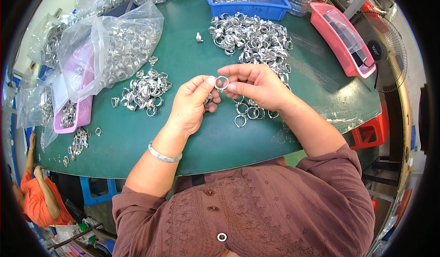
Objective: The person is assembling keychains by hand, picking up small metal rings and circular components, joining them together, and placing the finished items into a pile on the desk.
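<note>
Between my two hands, above the green table, is a silvery metal ring clamp. My left hand pinches its left side between thumb and fingers, and more metal pieces show in the curled fingers below. My right hand has thumb and fingers closed at the clamp's right side. Beyond and beneath the right hand spreads a large heap of similar clamps. A smaller heap of clamps lies left of my left hand.
A blue tray with metal parts stands at the far side. Clear plastic bags of clamps and a purple basket crowd the left. On the right are a pink basket and a fan. Another person in orange sits far left.
</note>
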Tool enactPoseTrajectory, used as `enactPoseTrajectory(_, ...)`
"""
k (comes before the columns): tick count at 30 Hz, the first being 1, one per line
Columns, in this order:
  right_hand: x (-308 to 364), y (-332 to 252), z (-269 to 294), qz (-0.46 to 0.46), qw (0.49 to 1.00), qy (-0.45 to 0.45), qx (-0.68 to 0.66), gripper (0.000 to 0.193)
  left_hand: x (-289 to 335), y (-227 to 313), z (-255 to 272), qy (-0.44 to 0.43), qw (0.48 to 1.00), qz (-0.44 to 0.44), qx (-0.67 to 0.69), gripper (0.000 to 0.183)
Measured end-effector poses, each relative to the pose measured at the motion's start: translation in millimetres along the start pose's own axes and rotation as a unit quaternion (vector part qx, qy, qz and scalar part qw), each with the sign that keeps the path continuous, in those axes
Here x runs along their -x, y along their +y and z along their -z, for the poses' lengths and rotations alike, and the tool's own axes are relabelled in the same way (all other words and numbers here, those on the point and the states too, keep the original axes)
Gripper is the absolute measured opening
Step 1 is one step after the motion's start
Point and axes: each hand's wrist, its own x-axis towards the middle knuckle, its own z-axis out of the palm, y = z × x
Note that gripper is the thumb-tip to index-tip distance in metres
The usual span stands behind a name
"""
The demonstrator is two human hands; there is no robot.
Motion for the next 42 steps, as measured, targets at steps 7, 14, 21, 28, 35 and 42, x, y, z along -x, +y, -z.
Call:
enactPoseTrajectory(7, -0.5, 1.0, -1.5, 0.038, 0.999, -0.015, 0.028, 0.023, -0.1, 0.1, 0.3, -0.001, 1.0, 0.002, 0.013, 0.018)
enactPoseTrajectory(14, 1.3, -1.7, -6.0, 0.085, 0.994, 0.017, 0.059, 0.02, 1.2, 2.3, 0.4, -0.037, 0.999, -0.012, 0.026, 0.018)
enactPoseTrajectory(21, 0.0, 5.3, -4.6, 0.098, 0.992, 0.048, 0.068, 0.022, 1.7, 2.2, -1.7, -0.028, 0.999, -0.016, 0.014, 0.018)
enactPoseTrajectory(28, -0.5, 1.2, -4.4, 0.062, 0.996, 0.037, 0.047, 0.021, 1.5, 2.1, -2.1, -0.022, 1.0, -0.017, 0.012, 0.015)
enactPoseTrajectory(35, -0.7, 1.7, -2.8, 0.036, 0.998, 0.033, 0.031, 0.022, 1.5, 1.1, -1.0, -0.018, 1.0, -0.017, 0.012, 0.012)
enactPoseTrajectory(42, -0.5, 0.2, -3.1, 0.027, 0.999, 0.03, 0.024, 0.023, 1.5, 0.9, -0.4, -0.019, 1.0, -0.02, 0.01, 0.012)
